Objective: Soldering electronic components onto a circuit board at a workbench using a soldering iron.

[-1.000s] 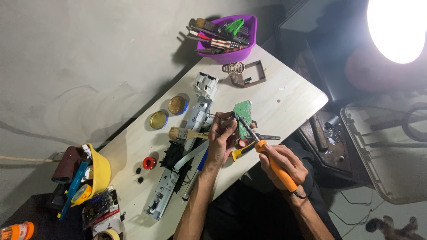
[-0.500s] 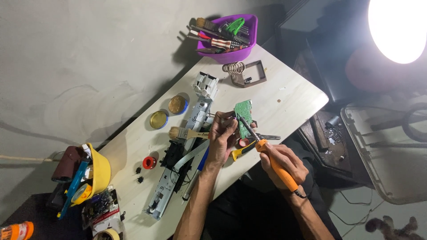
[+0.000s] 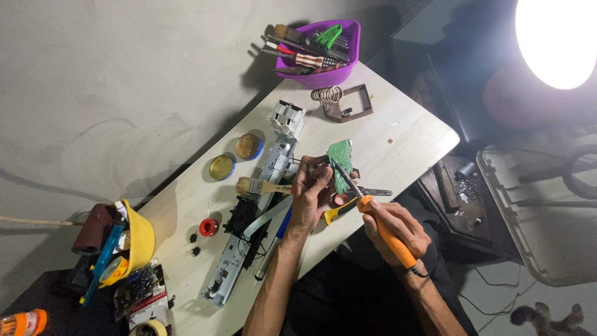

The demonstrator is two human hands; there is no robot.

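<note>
A small green circuit board [image 3: 340, 163] lies on the pale wooden table [image 3: 404, 134]. My left hand [image 3: 312, 193] rests beside the board and pinches a thin wire against it. In my right hand [image 3: 393, 229] is an orange-handled soldering iron [image 3: 380, 224], its metal tip touching the board. A long grey printer mechanism [image 3: 261, 205] lies just left of my left hand, with a wooden-handled brush [image 3: 258, 185] across it.
A purple bowl of tools [image 3: 317, 45] and a spring iron stand [image 3: 342, 102] sit at the far end. Two round tins [image 3: 235, 157], a red spool [image 3: 208, 226], a yellow bowl [image 3: 134, 246] and a yellow-handled tool [image 3: 339, 211] lie around. A bright lamp [image 3: 556, 37] glares at top right.
</note>
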